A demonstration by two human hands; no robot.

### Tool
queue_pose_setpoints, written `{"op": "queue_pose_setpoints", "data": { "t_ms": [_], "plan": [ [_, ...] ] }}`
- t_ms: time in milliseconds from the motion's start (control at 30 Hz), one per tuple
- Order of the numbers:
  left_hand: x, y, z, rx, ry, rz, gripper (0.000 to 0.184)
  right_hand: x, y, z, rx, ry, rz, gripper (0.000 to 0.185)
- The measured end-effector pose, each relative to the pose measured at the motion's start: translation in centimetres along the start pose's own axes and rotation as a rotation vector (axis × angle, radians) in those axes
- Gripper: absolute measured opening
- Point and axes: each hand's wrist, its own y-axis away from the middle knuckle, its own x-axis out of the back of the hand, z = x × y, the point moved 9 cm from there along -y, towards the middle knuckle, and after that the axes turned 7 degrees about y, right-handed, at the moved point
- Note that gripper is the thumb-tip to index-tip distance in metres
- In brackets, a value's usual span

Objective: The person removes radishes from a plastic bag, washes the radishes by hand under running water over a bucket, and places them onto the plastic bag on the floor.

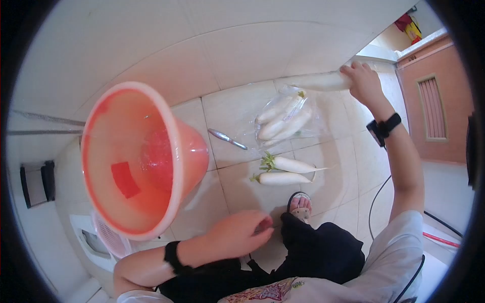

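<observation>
My right hand [362, 85] is stretched out to the far right, its fingers closed around the end of a long white radish [323, 81] beside the wall. My left hand [247, 230] hovers near my lap with loosely curled fingers and a gap at the thumb; nothing shows in it. Between my hands, a clear plastic bag [316, 123] with several white radishes [284, 126] lies on the tiled floor. Two loose white radishes with green tops, an upper radish [293, 164] and a lower radish [283, 178], lie closer to me. A silver peeler or knife handle [227, 139] rests left of the bag.
A large pink-orange bucket [177, 202] stands at the left, its mouth tipped toward me. Behind it is a pink mesh basket [111, 235]. My sandalled foot [301, 204] is just below the loose radishes. A wooden cabinet door [434, 111] stands at the right.
</observation>
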Motion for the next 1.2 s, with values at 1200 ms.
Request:
{"op": "queue_pose_setpoints", "data": {
  "t_ms": [1200],
  "plan": [
    [18.2, -28.6, -10.0, 0.020, 0.307, 0.896, 0.028, -8.8, -8.5, -10.6, 0.630, -0.417, -0.072, 0.042]
  ]
}}
